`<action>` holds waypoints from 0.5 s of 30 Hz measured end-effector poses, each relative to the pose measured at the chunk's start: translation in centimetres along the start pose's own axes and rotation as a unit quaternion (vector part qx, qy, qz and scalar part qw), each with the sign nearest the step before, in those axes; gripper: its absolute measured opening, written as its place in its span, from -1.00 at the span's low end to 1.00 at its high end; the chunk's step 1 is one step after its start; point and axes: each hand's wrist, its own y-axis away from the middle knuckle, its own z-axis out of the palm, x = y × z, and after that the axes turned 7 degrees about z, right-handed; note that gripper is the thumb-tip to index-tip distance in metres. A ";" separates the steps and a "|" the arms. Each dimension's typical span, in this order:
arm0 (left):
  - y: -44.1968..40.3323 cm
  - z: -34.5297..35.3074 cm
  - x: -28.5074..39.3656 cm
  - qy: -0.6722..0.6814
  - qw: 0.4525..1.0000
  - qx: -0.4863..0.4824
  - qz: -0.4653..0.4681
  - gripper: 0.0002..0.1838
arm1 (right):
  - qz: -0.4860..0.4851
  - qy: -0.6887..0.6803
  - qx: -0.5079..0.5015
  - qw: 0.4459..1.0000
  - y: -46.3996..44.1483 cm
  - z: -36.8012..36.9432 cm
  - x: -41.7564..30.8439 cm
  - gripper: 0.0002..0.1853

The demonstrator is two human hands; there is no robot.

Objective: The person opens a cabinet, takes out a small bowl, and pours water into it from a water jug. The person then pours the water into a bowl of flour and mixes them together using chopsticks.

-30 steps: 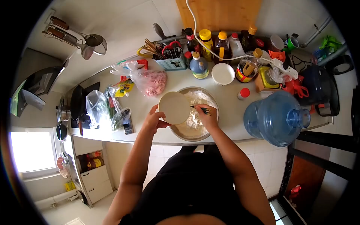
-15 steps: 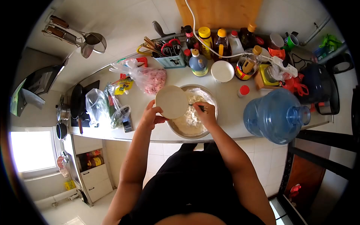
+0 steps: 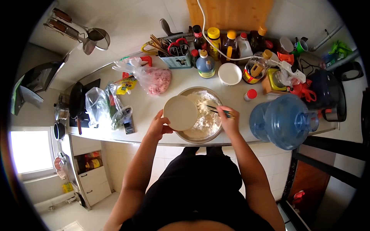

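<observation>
A steel mixing bowl (image 3: 185, 136) stands near the counter's front edge, with flour (image 3: 206, 122) inside, partly clumped and wet-looking. My left hand (image 3: 157, 126) grips a pale round bowl (image 3: 179, 112) by its left side, tilted over the left part of the steel one. What that pale bowl contains is hidden from me. Dark chopsticks (image 3: 212, 108) are held in my closed right hand (image 3: 229, 121), at the right rim, their tips reaching into the flour.
Behind are a bag of ground meat (image 3: 156, 81), a utensil basket (image 3: 179, 61), several sauce bottles and a white bowl (image 3: 230, 74). A red-capped jar (image 3: 250, 94) and a large blue water jug (image 3: 281, 121) stand right. Bagged green vegetables (image 3: 113, 109) lie left, near the stove.
My right hand has moved right, from over the flour to the rim, showing more of the chopsticks. The pale bowl in my left hand has shifted slightly right and down in view.
</observation>
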 end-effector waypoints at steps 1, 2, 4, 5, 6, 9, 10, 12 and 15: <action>0.2 -0.1 -0.4 -0.001 1.000 -0.007 -0.003 -0.27 | 0.029 -0.031 0.004 0.999 0.2 -1.5 -0.3 -0.92; 0.4 -0.3 -0.9 -0.002 1.000 -0.012 -0.007 -0.27 | 0.059 -0.062 0.007 0.996 0.7 -2.8 -0.8 -0.91; 0.9 -0.7 -1.9 0.011 1.000 -0.004 -0.015 -0.26 | 0.110 -0.069 -0.020 0.991 2.0 -4.3 -1.9 -0.90; 1.0 -0.8 -2.2 0.015 1.000 -0.001 -0.019 -0.25 | 0.159 -0.080 -0.038 0.983 2.4 -4.6 -2.2 -0.88; 1.1 -0.9 -2.6 0.020 1.000 0.000 -0.019 -0.25 | 0.158 -0.077 -0.041 0.984 2.6 -4.0 -1.8 -0.88; 1.4 -1.3 -4.0 0.035 0.999 0.003 -0.029 -0.25 | 0.093 -0.034 -0.071 0.992 3.3 -0.5 -0.7 -0.85; 1.3 -1.5 -4.7 0.053 0.999 -0.008 -0.004 -0.25 | 0.095 -0.031 -0.073 0.992 2.7 0.5 -0.7 -0.85; 1.3 -1.8 -5.4 0.073 0.997 -0.018 0.020 -0.25 | 0.143 -0.093 -0.023 0.985 1.1 2.1 -0.7 -0.84; 1.6 -1.8 -5.3 0.085 0.996 -0.010 0.024 -0.26 | 0.139 -0.079 -0.022 0.987 0.1 0.3 -0.4 -0.83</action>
